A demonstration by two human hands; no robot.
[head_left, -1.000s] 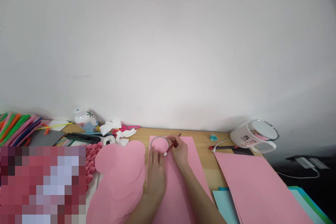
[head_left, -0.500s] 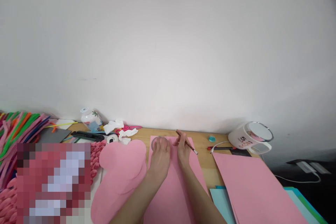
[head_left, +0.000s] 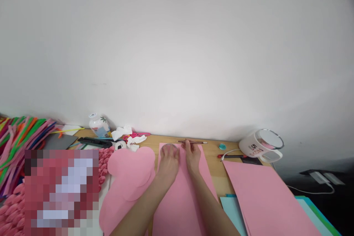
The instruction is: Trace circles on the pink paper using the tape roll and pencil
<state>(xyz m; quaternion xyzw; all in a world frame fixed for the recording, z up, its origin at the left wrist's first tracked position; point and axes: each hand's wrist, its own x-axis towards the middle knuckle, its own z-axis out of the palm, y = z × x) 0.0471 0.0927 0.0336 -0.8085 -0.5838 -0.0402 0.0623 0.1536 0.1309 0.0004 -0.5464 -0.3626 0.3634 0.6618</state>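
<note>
Ring [head_left: 169,144] on far end of pink sheet [head_left: 182,199], on tabletop [head_left: 212,158]. Left hand [head_left: 168,162] bent over ring, back of hand up, fingertips down; can't tell from here whether it grips. Right hand [head_left: 193,156] just beside, pinching pencil [head_left: 199,142], held crosswise, nearly level. White mug [head_left: 251,146] off to right: dark and red lettering, can't read surely. Jar [head_left: 96,126] far left: palm-tree print, writing too small.

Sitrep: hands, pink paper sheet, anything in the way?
Left hand over round grey ring, hiding much of it. Right hand at dark-red pencil. Pink rectangular paper sheet beneath.
</note>
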